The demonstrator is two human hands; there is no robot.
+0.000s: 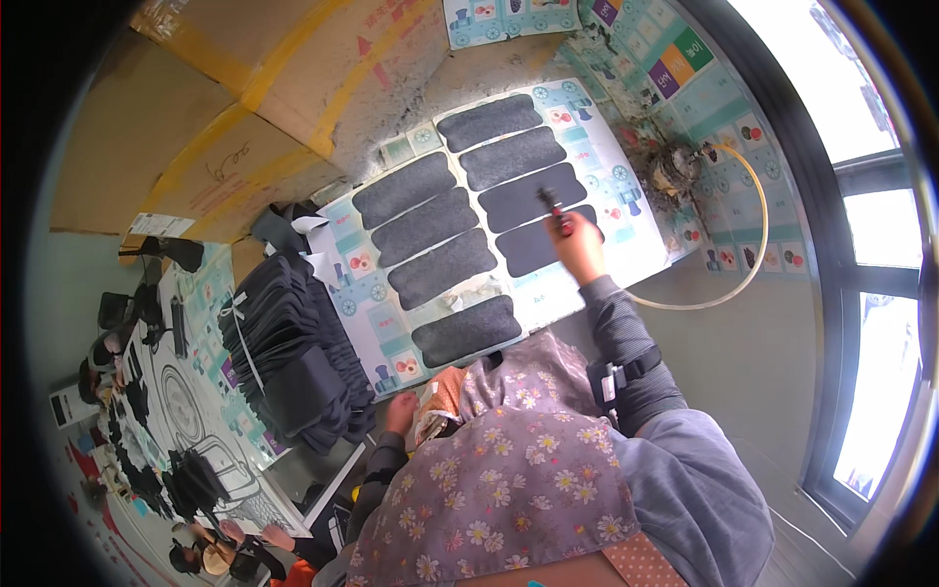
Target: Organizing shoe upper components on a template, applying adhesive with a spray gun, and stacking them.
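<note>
In my right hand [581, 249] is a small tool [553, 207] with a red-and-black handle and a dark head; its exact kind is unclear. My fingers are wrapped round it, above two smooth dark fabric pieces [528, 196] at the right of the table. Several other long, rounded pieces [435, 223] lie flat in two columns and look greyer and speckled. My left hand [400, 412] rests low by the table's near edge, beside an orange cloth [442, 393]. Its fingers are too hard to make out, and I see nothing held in it.
A tied stack of dark fabric pieces [284, 342] stands left of the patterned table [626, 256]. Large cardboard boxes [210, 161] rise behind it. At the right, a yellowish hose [766, 220] loops from a crusted metal fitting [675, 168]. Other people's hands [277, 536] show at lower left.
</note>
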